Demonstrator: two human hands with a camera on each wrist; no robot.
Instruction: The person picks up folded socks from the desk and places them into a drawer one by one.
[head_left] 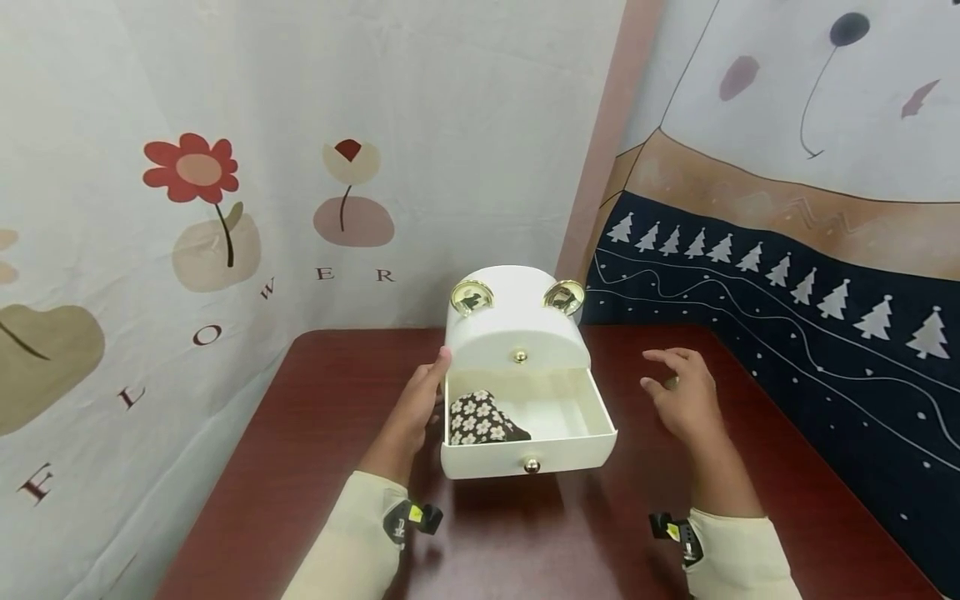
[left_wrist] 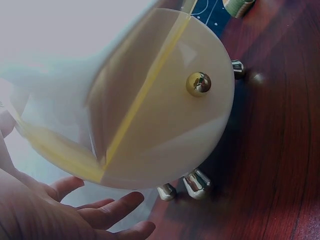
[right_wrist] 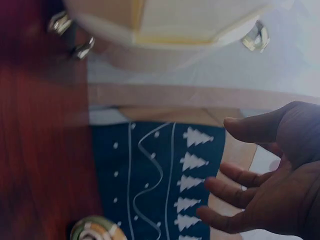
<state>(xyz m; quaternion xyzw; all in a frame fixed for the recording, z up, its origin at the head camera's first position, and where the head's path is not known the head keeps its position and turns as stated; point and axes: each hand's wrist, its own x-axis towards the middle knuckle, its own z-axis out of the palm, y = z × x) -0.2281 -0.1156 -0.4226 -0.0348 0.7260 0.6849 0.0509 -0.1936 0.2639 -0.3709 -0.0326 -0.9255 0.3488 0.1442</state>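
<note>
A white storage box with a rounded top and two gold ear-like pieces stands with its lower drawer pulled out. Inside the drawer, at the left, lies a sock-shaped dark cloth with cream flowers. My left hand rests along the box's left side, thumb upward; its fingers stretch beside the box in the left wrist view. To the right of the box, my right hand hovers above the table with fingers loosely bent apart, holding nothing.
A rolled, striped green-and-orange item sits on the dark red table, mostly behind my right hand in the head view. Gold feet support the box. Printed wall cloths border the table at the back and right.
</note>
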